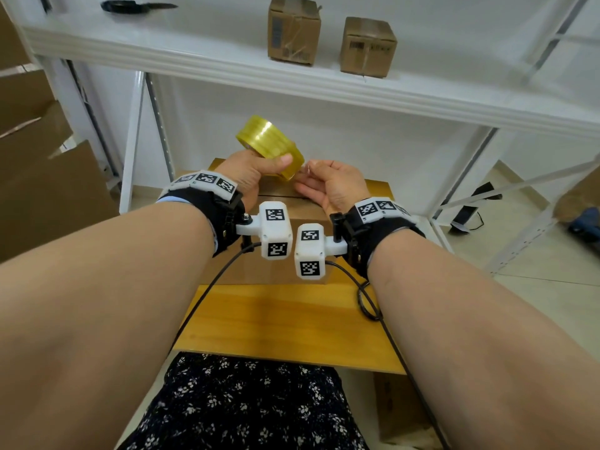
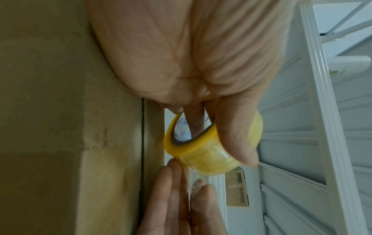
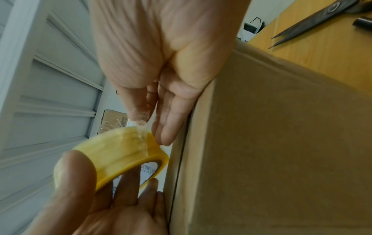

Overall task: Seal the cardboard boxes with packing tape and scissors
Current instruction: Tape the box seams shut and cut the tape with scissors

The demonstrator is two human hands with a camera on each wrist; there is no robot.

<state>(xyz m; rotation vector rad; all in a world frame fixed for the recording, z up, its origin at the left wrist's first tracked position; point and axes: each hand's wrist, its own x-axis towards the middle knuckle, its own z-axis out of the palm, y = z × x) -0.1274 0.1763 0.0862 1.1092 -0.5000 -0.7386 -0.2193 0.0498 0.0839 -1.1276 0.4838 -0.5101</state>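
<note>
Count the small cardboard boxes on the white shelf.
2: left box and right box, side by side but apart on the white shelf. It runs past the frame; more may be hidden.

Bare forearms, no sleeves. Black wrist straps [image 1: 224, 219] on both wrists, each topped by a white curved band [image 1: 203, 182] of black-and-white square markers. White boxy camera modules [image 1: 276, 233] on the inner wrists, same markers. Thin black cables [image 1: 207, 293] trailing back. Dark garment [image 1: 246, 407] with small white flowers over lap.
</note>
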